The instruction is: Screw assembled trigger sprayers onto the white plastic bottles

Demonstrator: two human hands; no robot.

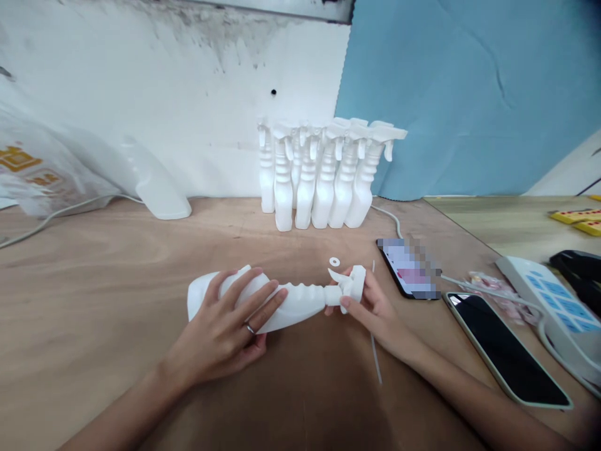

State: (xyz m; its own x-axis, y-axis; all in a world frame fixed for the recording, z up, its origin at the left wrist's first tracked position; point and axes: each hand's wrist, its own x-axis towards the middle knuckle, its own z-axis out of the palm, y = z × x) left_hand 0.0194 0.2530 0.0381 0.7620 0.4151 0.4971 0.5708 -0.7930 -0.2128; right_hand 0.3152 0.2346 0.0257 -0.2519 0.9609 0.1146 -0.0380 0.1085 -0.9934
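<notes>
A white spray bottle (pixel 300 300) lies on its side above the wooden table, its base to the left and its neck to the right. Wrapped over the bottle's body is my left hand (pixel 230 319), a ring on one finger. My right hand (pixel 370 307) grips the white trigger sprayer (pixel 357 285) at the bottle's neck between thumb and fingers. Just behind the sprayer lies a small white washer ring (pixel 334 262). A thin white tube (pixel 376 360) rests on the table, passing partly behind my right hand.
Several white spray bottles (pixel 323 194) stand upright against the wall. On the right lie a lit phone (pixel 406 269), a dark phone (pixel 507 347), a power strip (pixel 554 300) and cables. A single bottle without a sprayer (pixel 164 188) and a plastic bag (pixel 42 169) are at the left.
</notes>
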